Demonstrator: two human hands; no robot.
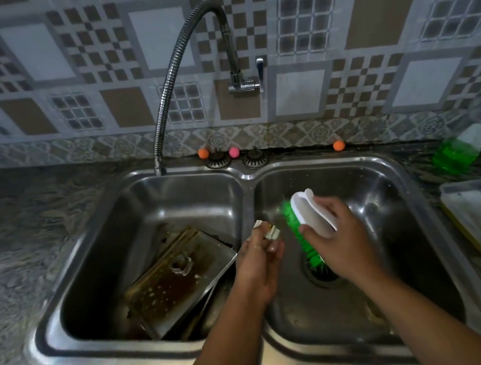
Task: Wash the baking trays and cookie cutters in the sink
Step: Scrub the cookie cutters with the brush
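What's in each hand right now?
Left hand: closed on a small metal cookie cutter.
Right hand: closed on a white scrub brush with green bristles.

Home kitchen, by the evidence. A double-bowl stainless sink (408,180) is set into a mottled stone-look counter (13,240). The wall behind is covered in patterned tiles (379,13), and a flexible-neck tap (176,65) is mounted on it. Green dish liquid (454,156) is seen at the right; stained baking trays (181,280) are stacked in the left bowl.
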